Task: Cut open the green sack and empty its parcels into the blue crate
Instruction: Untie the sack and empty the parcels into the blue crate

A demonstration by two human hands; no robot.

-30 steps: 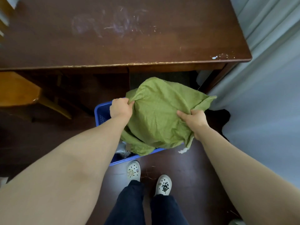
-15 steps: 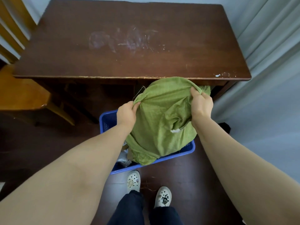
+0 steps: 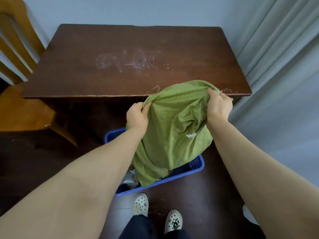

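A green sack (image 3: 174, 133) is held upside down over a blue crate (image 3: 195, 167) on the floor before a dark desk (image 3: 120, 66), its top corners clenched in the left hand (image 3: 137, 116) and right hand (image 3: 218, 106).

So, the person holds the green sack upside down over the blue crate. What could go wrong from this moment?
1. The green sack hangs partly past the near rim of the blue crate, so parcels might drop onto the floor by the shoes.
2. The left hand and right hand pinch only bunched fabric; a heavy shake could make a grip slip.
3. The sack hides most of the crate, so a stuck parcel may go unnoticed.
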